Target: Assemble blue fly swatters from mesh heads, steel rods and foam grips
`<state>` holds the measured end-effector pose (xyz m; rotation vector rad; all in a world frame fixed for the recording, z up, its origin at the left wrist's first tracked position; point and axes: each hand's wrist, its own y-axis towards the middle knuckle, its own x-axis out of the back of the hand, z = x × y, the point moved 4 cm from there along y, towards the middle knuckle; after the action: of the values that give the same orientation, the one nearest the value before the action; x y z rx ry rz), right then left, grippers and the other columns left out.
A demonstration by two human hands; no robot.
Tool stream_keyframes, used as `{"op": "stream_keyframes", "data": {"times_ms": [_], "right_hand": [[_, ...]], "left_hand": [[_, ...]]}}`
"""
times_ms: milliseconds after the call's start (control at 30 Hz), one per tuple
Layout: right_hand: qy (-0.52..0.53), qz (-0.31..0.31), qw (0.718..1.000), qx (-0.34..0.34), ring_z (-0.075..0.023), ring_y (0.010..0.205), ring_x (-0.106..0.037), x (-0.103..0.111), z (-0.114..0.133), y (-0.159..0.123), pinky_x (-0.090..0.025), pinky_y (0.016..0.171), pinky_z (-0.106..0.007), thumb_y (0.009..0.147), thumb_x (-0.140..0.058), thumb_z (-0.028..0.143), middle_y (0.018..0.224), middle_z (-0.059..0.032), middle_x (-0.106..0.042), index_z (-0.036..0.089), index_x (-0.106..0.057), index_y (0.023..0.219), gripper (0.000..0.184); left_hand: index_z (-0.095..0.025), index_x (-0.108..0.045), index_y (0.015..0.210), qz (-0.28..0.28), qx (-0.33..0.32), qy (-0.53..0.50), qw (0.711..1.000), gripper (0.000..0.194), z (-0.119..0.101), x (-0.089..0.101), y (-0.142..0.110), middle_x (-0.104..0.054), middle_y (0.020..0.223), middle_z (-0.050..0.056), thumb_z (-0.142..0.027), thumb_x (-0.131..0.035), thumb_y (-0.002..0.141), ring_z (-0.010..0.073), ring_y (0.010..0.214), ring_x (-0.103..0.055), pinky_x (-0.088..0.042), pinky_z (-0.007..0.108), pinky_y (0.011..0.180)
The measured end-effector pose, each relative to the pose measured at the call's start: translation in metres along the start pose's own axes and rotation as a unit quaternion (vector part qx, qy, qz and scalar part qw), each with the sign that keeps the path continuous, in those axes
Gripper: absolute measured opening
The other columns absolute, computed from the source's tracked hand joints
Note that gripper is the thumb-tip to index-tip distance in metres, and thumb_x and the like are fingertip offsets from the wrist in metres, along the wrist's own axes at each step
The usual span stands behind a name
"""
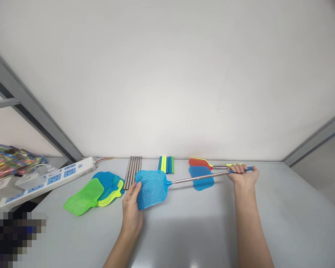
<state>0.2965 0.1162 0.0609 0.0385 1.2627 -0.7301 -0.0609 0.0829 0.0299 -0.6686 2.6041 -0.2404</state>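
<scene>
A blue fly swatter (152, 189) with a long metal rod is held level above the table. My left hand (132, 208) pinches the left edge of its perforated head. At the other end my right hand (243, 176) is closed around the blue handle (248, 169). Behind the rod, another blue swatter head (202, 178) and a red swatter head with a yellow rim (199, 162) lie on the table. Loose green (85, 197), blue (107, 182) and yellow (111, 197) swatter heads overlap to the left of my left hand.
Several metal rods (133, 169) lie side by side near the wall. Beside them is a row of blue, yellow and green handle sleeves (166, 165). A white power strip (72, 170) with plugged-in adapters runs along the left, near colourful packages (11, 160). Grey frame posts stand on both sides.
</scene>
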Motion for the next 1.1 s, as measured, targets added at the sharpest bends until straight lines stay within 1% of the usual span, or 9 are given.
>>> {"op": "stream_keyframes", "data": {"times_ms": [67,133,267,333,400,533,667,933,1100], "right_hand": [[0.014,-0.016,1.000,-0.008,-0.0059,0.025,-0.020,0.000,-0.001,0.000,-0.019,0.026,-0.020,0.067,-0.027,0.036,0.031,0.0078,-0.021,0.020,-0.022,0.047,0.027],[0.022,-0.024,0.999,-0.014,-0.0060,0.025,-0.020,0.000,-0.002,-0.001,-0.018,0.026,-0.020,0.067,-0.028,0.036,0.031,0.0078,-0.020,0.020,-0.022,0.047,0.027],[0.021,-0.030,0.999,-0.012,-0.0062,0.026,-0.019,0.001,-0.001,0.000,-0.017,0.026,-0.020,0.067,-0.027,0.037,0.031,0.0077,-0.020,0.020,-0.022,0.047,0.027],[0.016,-0.028,0.999,-0.008,-0.0064,0.026,-0.019,0.002,0.000,0.001,-0.017,0.026,-0.020,0.067,-0.028,0.037,0.031,0.0076,-0.020,0.020,-0.022,0.047,0.027],[0.012,-0.021,1.000,-0.005,-0.0064,0.026,-0.019,0.002,0.000,0.002,-0.018,0.026,-0.020,0.067,-0.027,0.037,0.031,0.0074,-0.020,0.020,-0.022,0.046,0.028],[-0.006,-0.005,1.000,-0.001,-0.0065,0.025,-0.021,0.001,0.000,0.003,-0.019,0.026,-0.020,0.068,-0.025,0.038,0.030,0.0069,-0.022,0.020,-0.022,0.046,0.029],[-0.029,0.009,1.000,-0.003,-0.0067,0.026,-0.021,-0.001,-0.001,0.001,-0.020,0.027,-0.020,0.069,-0.025,0.039,0.029,0.0067,-0.023,0.020,-0.023,0.046,0.031],[-0.023,0.023,0.999,-0.011,-0.0071,0.028,-0.020,-0.007,-0.004,-0.002,-0.020,0.028,-0.020,0.072,-0.027,0.040,0.032,0.0073,-0.023,0.020,-0.024,0.048,0.031],[-0.041,0.080,0.995,-0.043,-0.0072,0.030,-0.021,-0.016,-0.008,-0.006,-0.020,0.029,-0.020,0.074,-0.031,0.039,0.035,0.0075,-0.024,0.020,-0.026,0.050,0.031]], "left_hand": [[-0.021,-0.049,0.112,-0.012,-0.075,0.074,0.994,0.044,-0.006,0.000,-0.002,-0.053,0.114,0.005,-0.031,-0.057,0.070,0.0201,0.107,-0.046,-0.038,0.033,0.089],[-0.024,-0.040,0.120,0.002,-0.177,0.189,0.966,0.053,-0.014,-0.004,-0.009,-0.045,0.122,0.004,-0.034,-0.056,0.071,0.0206,0.113,-0.040,-0.033,0.034,0.093],[-0.028,-0.025,0.128,-0.013,-0.371,0.433,0.821,0.067,-0.027,-0.018,-0.029,-0.022,0.137,0.004,-0.035,-0.056,0.070,0.0234,0.123,-0.022,-0.018,0.039,0.098],[-0.028,-0.027,0.127,-0.015,-0.417,0.512,0.751,0.063,-0.024,-0.024,-0.037,-0.018,0.138,0.005,-0.035,-0.054,0.071,0.0253,0.124,-0.019,-0.015,0.043,0.097],[-0.028,-0.033,0.124,0.018,-0.442,0.561,0.700,0.053,-0.017,-0.028,-0.041,-0.022,0.137,0.006,-0.034,-0.050,0.074,0.0256,0.123,-0.021,-0.015,0.044,0.095],[-0.031,-0.038,0.121,0.125,-0.461,0.606,0.636,0.043,0.002,-0.034,-0.046,-0.032,0.132,0.005,-0.031,-0.045,0.078,0.0237,0.121,-0.026,-0.014,0.043,0.094],[-0.031,-0.037,0.121,0.182,-0.457,0.616,0.616,0.041,0.013,-0.036,-0.050,-0.033,0.132,0.003,-0.028,-0.041,0.081,0.0217,0.122,-0.025,-0.015,0.042,0.093],[-0.028,-0.043,0.116,0.202,-0.457,0.608,0.617,0.034,0.016,-0.037,-0.051,-0.034,0.131,0.006,-0.026,-0.039,0.082,0.0204,0.122,-0.026,-0.021,0.040,0.090],[-0.024,-0.057,0.086,0.222,-0.444,0.591,0.636,0.017,0.013,-0.038,-0.054,-0.040,0.127,0.006,-0.026,-0.041,0.081,0.0233,0.118,-0.030,-0.021,0.042,0.089]]}}
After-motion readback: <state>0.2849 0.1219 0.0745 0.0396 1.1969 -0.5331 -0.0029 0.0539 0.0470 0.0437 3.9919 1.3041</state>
